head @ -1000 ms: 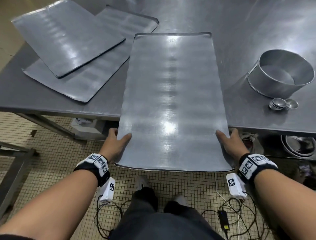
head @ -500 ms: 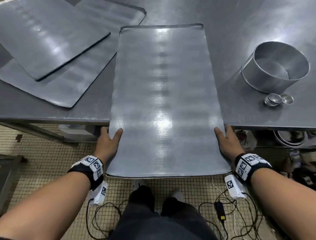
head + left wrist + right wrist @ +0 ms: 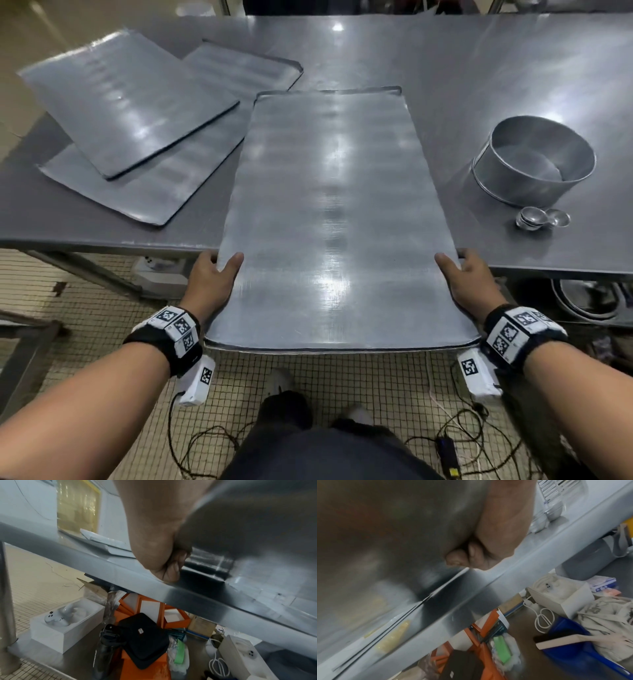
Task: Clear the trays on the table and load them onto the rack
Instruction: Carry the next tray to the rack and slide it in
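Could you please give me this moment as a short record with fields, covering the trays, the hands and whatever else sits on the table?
held tray: large flat metal tray, near end overhanging the table edge toward the person
left hand: grips the tray's left edge, thumb on top, fingers curled beneath
right hand: grips the tray's right edge the same way
other trays: top tray lying askew over bottom tray, at far left
other items: round metal tin; small metal cups in front of it
rack: not in view
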A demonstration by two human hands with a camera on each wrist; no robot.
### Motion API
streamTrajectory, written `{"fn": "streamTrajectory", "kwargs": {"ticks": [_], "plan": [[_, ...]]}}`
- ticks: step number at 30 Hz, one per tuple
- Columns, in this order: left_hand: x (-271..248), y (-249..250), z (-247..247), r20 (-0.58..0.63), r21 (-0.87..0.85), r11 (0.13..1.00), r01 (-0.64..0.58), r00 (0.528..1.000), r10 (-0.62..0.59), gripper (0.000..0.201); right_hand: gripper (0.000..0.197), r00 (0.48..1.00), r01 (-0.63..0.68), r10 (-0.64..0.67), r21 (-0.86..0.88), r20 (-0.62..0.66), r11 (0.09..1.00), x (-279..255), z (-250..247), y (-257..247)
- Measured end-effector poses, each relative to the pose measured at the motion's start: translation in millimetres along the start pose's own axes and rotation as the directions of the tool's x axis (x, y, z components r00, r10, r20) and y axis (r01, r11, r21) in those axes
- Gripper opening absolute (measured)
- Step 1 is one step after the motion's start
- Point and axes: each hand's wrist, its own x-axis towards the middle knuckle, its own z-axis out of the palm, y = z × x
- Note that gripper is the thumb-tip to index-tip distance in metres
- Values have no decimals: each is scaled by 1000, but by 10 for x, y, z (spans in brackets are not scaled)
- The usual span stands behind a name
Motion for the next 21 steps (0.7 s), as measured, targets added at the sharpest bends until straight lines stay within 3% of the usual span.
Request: {"fn": "streamTrajectory", "kwargs": {"ticks": [4,10,14,17,19,21], "plan": [[-151,142,-63,-46,-27,999,-26,999,25,40,50,999,51,-51,51,-1,997,-31,-121,-112],[-272,135,-294,-133,-48,995,-85,988,78,65,38,990,144,-143,108,-17,984,-140,-181,-368],[-341,320,-555,-238,-77,984,-159,962,137,44,28,976,218,-214,140,-43,966,-137,-152,-722],[-370,431,-855,-312,-70,980,-185,937,155,34,39,962,272,-274,148,-6,951,-84,-100,-1092],[-399,494,-1091,-357,-89,973,-213,919,168,32,36,942,330,-335,110,30,938,-49,-60,-1389],[-423,572,-1362,-407,-80,968,-239,894,187,31,50,912,405,-409,98,30,909,-10,20,-1688]]}}
